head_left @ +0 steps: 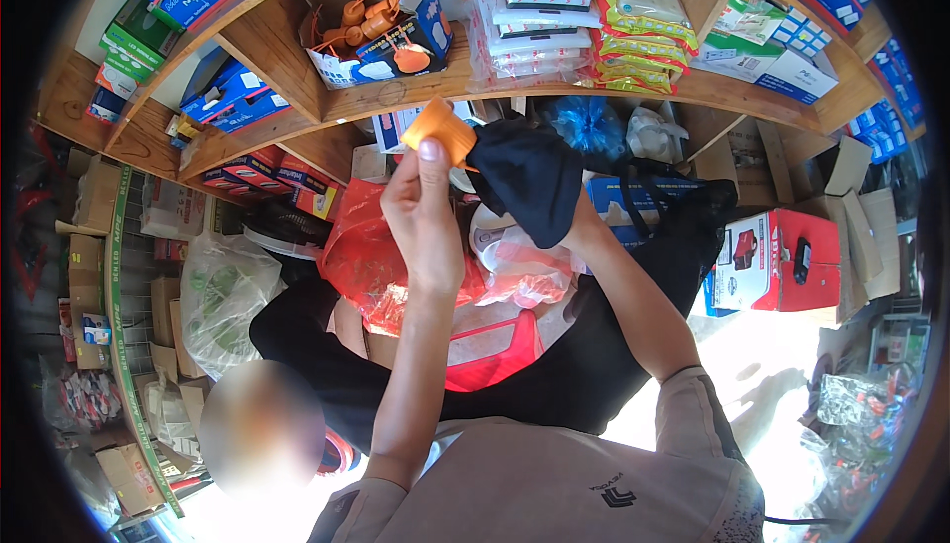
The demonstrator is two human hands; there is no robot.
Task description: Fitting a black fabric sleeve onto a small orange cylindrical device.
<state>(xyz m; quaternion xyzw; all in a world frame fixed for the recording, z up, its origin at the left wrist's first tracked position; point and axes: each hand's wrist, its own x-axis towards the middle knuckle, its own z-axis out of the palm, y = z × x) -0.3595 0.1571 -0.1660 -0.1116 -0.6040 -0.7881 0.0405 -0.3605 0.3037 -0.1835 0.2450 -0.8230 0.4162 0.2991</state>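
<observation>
My left hand (421, 207) pinches an orange ribbed plastic piece (442, 131) between thumb and fingers, raised in front of the shelf. It resembles the orange lamp holders in the box above. A black cloth (529, 177) lies against its right side. My right hand (576, 224) holds this cloth from the right; the cloth hides most of its fingers. Below both hands lie a red plastic bag (366, 256) and a clear pinkish bag (529, 271), near my black-trousered legs.
Wooden shelving (396, 93) curves across the front. On it stand a box of orange lamp holders (381, 34) and several stacked plastic packets (638, 19). A red and white carton (777, 261) sits at right. A clear bag (230, 296) hangs at left; a blurred round patch (262, 427) is lower left.
</observation>
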